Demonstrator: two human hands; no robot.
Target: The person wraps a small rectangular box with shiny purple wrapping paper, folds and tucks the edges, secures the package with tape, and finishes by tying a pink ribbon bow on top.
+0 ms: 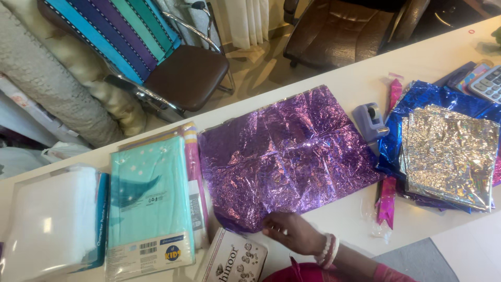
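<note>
Resting its loosely curled fingers on the near edge of the crinkled purple foil sheet (286,156), one hand (289,231) with a beaded wrist bangle lies mid-table; which hand it is, I cannot tell. Beside the sheet's left edge lies a teal packaged cloth (148,201), at its right corner a lilac tape dispenser (369,121), bare white tabletop (344,83) beyond

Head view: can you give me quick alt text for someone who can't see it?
One hand with bead bracelets touches the near edge of a crinkled purple foil sheet spread on a white table. Packaged teal sheets lie to its left; a tape dispenser and blue and silver foil sheets lie to its right.
</note>
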